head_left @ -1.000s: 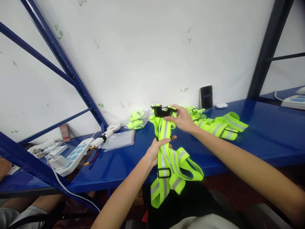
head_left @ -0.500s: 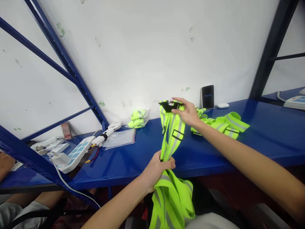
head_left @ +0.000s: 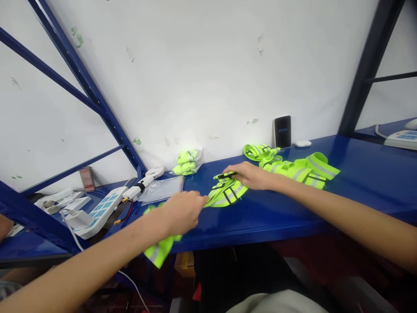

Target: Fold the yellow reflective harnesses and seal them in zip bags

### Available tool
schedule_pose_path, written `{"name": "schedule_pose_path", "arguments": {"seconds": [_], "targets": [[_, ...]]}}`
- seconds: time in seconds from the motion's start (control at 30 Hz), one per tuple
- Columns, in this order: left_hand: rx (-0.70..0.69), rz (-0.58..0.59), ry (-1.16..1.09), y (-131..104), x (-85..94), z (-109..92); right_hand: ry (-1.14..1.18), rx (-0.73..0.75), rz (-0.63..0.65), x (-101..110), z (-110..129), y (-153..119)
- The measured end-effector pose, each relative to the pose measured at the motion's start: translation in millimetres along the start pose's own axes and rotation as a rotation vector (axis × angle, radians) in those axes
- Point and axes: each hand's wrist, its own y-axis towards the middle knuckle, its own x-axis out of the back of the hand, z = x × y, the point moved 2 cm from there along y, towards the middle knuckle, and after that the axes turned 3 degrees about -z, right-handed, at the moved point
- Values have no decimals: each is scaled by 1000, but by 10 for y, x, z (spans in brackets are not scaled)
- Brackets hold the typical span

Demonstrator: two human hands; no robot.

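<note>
I find both hands engaged on one strap (head_left: pixel 224 199). The right hand (head_left: pixel 249 175) pinches its far end at the black clip (head_left: pixel 226 175); the left hand (head_left: pixel 182 211) is closed around the gathered webbing nearer the front of the table (head_left: pixel 260 221). The span between the hands lies over the table; I cannot tell whether it touches. The remainder shows beyond the left hand, with an end hanging by the front edge.

Hazards, in my judgement:

- Loose tail: its weight could draw layers out of the left grip, leaving the bundle uneven or twisted.
- Snagging: the tail is near the red lead (head_left: pixel 129 214) and the flat bag (head_left: pixel 164 189); a sideways sweep could catch the lead or drag the bag.
- Clip: the right hand's hold is narrow, so a hard pull from the left could slip it free.
- Mixing: the loose straps (head_left: pixel 298 174) lie just beside the right forearm, which could drag them. The webbing looks alike, so ends could be confused.
</note>
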Motion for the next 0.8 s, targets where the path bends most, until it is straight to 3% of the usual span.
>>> {"name": "schedule_pose_path", "arguments": {"seconds": [0.1,0.23,0.33,0.47,0.57,0.63,0.7,0.8], "targets": [[-9,89,394,11,319,-14,93,40,197,-18,235,-117],[-11,108,549,47,675,33,101,87,347,0,626,-273],[-22,193,355,86,861,73,79,127,423,4,874,-364],[101,552,-220,109,915,83,199,132,538,27,1140,-464],[179,754,-657,91,753,108,407,142,655,105,1323,-531],[146,830,-822,64,522,164,521,165,667,182,1411,-564],[72,820,-924,29,197,235,579,180,591,254,1447,-580],[44,708,-1123,-40,-412,271,635,214,397,300,1418,-570]]}}
